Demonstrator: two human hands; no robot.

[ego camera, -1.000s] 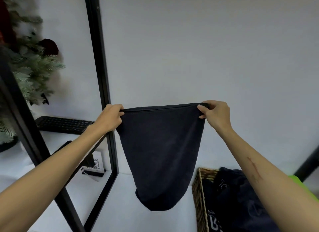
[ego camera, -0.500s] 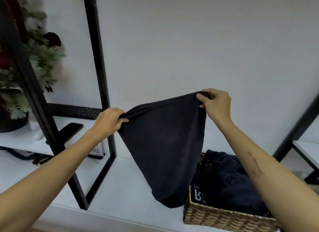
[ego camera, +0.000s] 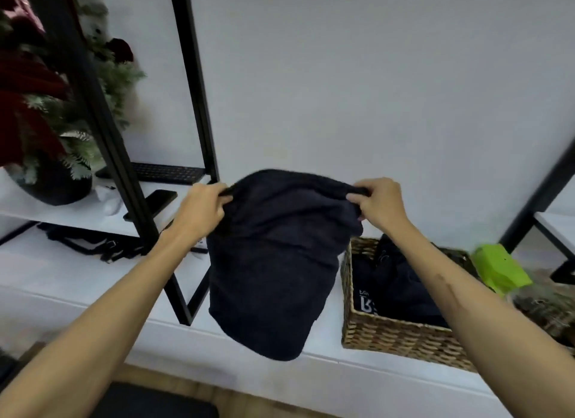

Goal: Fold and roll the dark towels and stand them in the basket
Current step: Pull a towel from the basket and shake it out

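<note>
A dark navy towel [ego camera: 273,262] hangs in the air in front of me, its top edge bulging upward between my hands. My left hand [ego camera: 202,209] grips its upper left corner and my right hand [ego camera: 378,204] pinches its upper right corner. The towel's lower end dangles just above the white shelf [ego camera: 77,280]. To the right stands a woven wicker basket [ego camera: 401,336] holding other dark towels [ego camera: 401,287], one with white lettering. My right forearm crosses over the basket.
A black metal frame [ego camera: 199,106] rises at the left of the towel. On the upper left shelf lie a black keyboard [ego camera: 165,172], a phone [ego camera: 155,200] and a potted plant [ego camera: 53,122]. A lime green object [ego camera: 497,271] sits right of the basket.
Both hands have come down and drawn closer together, so the towel's top edge now bulges up. The view has tilted downward, showing more of the basket and shelf.
</note>
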